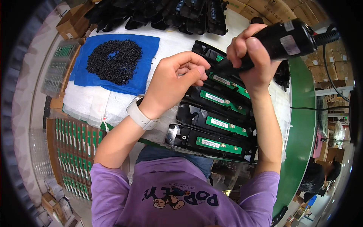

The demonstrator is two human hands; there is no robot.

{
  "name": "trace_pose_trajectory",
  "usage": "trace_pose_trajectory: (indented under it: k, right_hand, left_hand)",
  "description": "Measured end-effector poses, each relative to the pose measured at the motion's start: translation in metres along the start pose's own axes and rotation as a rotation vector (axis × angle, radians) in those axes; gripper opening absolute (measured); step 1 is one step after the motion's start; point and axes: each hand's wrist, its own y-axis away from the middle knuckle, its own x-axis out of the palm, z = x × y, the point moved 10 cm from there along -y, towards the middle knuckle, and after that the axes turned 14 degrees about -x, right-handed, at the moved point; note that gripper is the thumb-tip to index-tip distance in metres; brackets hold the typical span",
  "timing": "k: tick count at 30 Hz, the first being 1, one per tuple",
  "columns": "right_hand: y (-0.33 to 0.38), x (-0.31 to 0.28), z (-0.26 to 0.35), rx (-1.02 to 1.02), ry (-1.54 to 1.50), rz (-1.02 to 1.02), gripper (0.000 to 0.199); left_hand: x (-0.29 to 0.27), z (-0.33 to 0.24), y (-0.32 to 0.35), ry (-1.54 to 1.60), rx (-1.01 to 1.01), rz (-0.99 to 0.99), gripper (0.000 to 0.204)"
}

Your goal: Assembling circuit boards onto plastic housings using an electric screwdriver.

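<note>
My right hand [257, 60] is wrapped round a black corded electric screwdriver [278, 39], tilted with its tip down to the left. Close to that tip, my left hand [176, 77] has thumb and fingers pinched together; whatever sits between them is too small to make out. Beneath both hands lies a row of black plastic housings [193, 111], each with a long green circuit board [219, 145] bearing a white label. The upper housings are partly covered by my hands and the tool. A heap of small black screws [113, 62] lies on a blue cloth [81, 73] left of my left hand.
More black housings [166, 15] are piled at the table's far edge. Trays of green circuit boards [75, 143] stand at the left. The screwdriver's cable [329, 68] hangs at the right, beside a green surface [302, 151]. Another person [317, 176] is at the far right.
</note>
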Motion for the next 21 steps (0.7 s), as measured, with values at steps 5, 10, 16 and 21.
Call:
trace_pose_trajectory:
  k: [5, 10, 16, 21]
  right_hand:
    - [0.000, 0.007, -0.008, 0.051, 0.032, 0.042, 0.013]
    - [0.001, 0.008, -0.006, 0.059, 0.043, 0.045, 0.012]
    - [0.000, 0.015, -0.001, 0.098, 0.067, 0.078, 0.014]
    - [-0.013, -0.012, 0.036, 0.009, -0.323, -0.068, 0.030]
  left_hand:
    - [-0.001, 0.000, 0.001, 0.023, -0.021, 0.010, 0.014]
    - [-0.005, 0.003, -0.001, 0.028, -0.039, -0.034, 0.014]
    - [-0.007, 0.005, -0.004, 0.065, 0.007, -0.012, 0.014]
    - [0.005, 0.008, -0.003, 0.012, -0.012, 0.063, 0.014]
